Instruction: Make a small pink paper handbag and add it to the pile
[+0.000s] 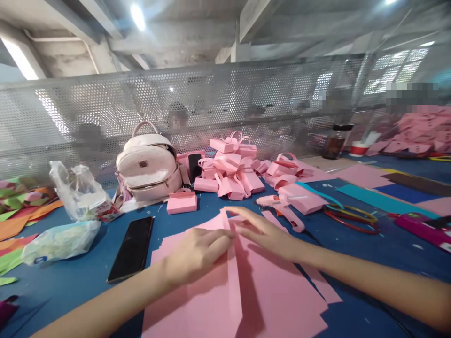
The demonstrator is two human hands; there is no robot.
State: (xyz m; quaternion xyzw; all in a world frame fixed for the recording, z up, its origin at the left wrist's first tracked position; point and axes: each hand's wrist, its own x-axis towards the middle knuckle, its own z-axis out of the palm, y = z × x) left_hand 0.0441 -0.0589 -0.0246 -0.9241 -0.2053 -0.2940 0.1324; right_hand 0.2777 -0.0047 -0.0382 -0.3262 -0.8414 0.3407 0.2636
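Observation:
A pink paper sheet (234, 286) lies in front of me with a narrow folded strip standing up along its middle. My left hand (200, 251) is closed, its curled fingers gripping the folded strip from the left. On the other side, my right hand (268, 234) has its fingers stretched out and apart, the fingertips touching the far end of the fold. Beneath both hands is a stack of pink paper sheets (285, 295). Just beyond my right hand rests a pink glue gun (282, 209). A small pink paper bag (182, 202) sits past my left hand.
A black phone (131, 249) lies left of the sheets, near plastic bags (63, 241). Behind stand a pale backpack (148, 164) and a heap of pink paper bags (232, 169). Coloured strips (384, 199) and a magenta tool (423, 230) lie right. A perforated metal screen (211, 89) backs the table.

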